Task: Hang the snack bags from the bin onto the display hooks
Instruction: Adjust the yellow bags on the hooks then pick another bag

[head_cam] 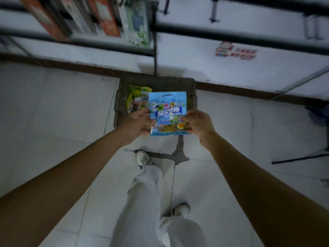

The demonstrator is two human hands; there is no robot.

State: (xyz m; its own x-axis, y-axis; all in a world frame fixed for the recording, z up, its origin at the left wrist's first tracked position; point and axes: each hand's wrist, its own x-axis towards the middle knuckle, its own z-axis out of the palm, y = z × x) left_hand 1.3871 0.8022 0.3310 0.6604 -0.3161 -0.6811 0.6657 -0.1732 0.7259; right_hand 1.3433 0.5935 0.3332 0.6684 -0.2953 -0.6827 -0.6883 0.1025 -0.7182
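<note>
A blue snack bag (167,111) with a hang hole at its top is held upright in the air above the bin. My left hand (137,123) grips its lower left edge and my right hand (197,123) grips its lower right edge. Below it on the floor stands a dark grey bin (191,90) against the wall. A green and yellow snack bag (137,97) lies in the bin's left part, behind my left hand. Black bars (231,33) of the display rack run across the wall above; no hook shows clearly.
Boxed goods (106,16) stand on a shelf at the upper left. A black pole (154,41) drops down to the bin. My legs and white shoes (143,158) are on the tiled floor below my arms. A dark stand leg (300,158) lies at right.
</note>
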